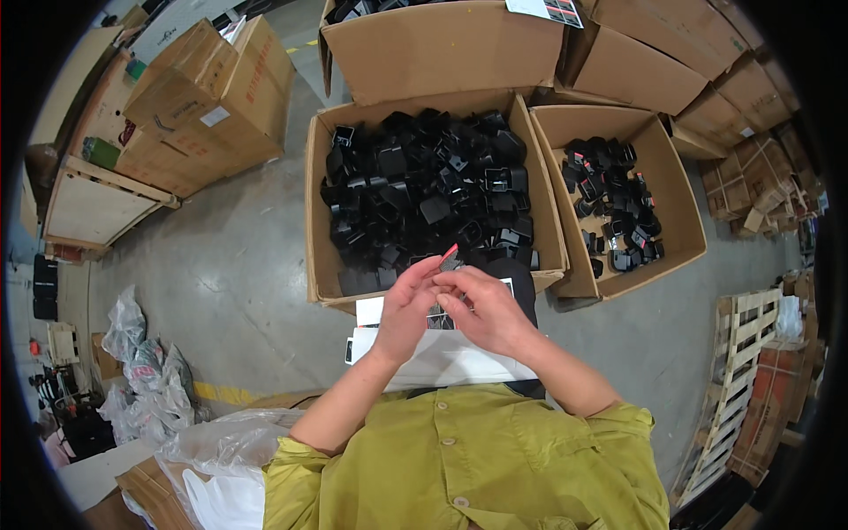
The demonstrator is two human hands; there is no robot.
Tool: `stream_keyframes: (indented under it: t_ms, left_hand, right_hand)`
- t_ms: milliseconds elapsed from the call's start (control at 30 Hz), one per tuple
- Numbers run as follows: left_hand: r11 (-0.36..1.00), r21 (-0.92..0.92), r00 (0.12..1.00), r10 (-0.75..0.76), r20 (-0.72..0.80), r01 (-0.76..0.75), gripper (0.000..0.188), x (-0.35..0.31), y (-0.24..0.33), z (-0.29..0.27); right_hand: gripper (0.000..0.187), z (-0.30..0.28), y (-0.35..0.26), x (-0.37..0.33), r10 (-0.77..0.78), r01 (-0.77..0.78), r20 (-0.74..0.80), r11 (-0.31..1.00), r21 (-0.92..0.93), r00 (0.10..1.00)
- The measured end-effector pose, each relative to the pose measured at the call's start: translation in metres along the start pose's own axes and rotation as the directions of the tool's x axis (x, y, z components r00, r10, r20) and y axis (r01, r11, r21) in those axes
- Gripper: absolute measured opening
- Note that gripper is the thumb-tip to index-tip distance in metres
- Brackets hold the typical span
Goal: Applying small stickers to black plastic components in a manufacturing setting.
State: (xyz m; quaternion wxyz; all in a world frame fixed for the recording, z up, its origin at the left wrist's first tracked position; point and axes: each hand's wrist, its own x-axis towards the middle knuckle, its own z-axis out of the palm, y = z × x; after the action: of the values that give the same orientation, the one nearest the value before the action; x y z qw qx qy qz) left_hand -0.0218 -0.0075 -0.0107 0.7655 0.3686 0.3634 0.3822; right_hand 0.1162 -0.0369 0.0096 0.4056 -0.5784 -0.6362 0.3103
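My left hand (pixel 403 309) and my right hand (pixel 488 311) meet over my lap, fingers closed together. Between their fingertips sticks up a small flat grey piece with a red edge (pixel 450 255), perhaps a label or card; the fingers hide much of it. White sheets (pixel 442 353) lie on my lap below, with dark printed patches partly covered by my hands. Just beyond my fingers stands a large open cardboard box (pixel 316 256) heaped with black plastic pieces (pixel 433 190). To its right, a second open box (pixel 680 212) holds fewer black pieces (pixel 627 221), some with red-marked labels.
Another carton (pixel 442 57) stands behind the large box, with printed sheets (pixel 549 9) on its edge. Cartons (pixel 256 88) sit at the far left. Clear plastic bags (pixel 150 371) lie on the left floor. A wooden pallet (pixel 733 380) stands at the right.
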Motion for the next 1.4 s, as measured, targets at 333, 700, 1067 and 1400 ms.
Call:
stream_keyframes:
  t_ms: [333,700,1067,1400]
  left_hand:
    - [0.999,0.006,0.992,-0.044,-0.115,0.045,0.025,0.007,0.011,-0.002]
    - [0.563,0.825,0.946,0.291,-0.144,-0.048,0.057,0.023,-0.009,-0.034]
    - [0.364,0.93,0.96,0.274,-0.05,-0.055,0.044,0.014,-0.015,-0.032]
    - [0.731,0.682,0.933,0.244,-0.264,0.002,0.044,0.022,-0.012,-0.028]
  right_hand:
    - [0.012,-0.024,0.025,0.013,0.363,-0.411,0.2,0.851,0.327,0.91]
    - [0.015,-0.027,0.155,0.052,0.293,-0.222,-0.263,0.937,0.268,0.919]
    - [0.065,0.021,0.309,0.149,0.277,-0.329,-0.185,0.694,-0.64,0.943]
    - [0.063,-0.041,0.238,0.111,0.408,-0.239,-0.153,0.755,0.61,0.9]
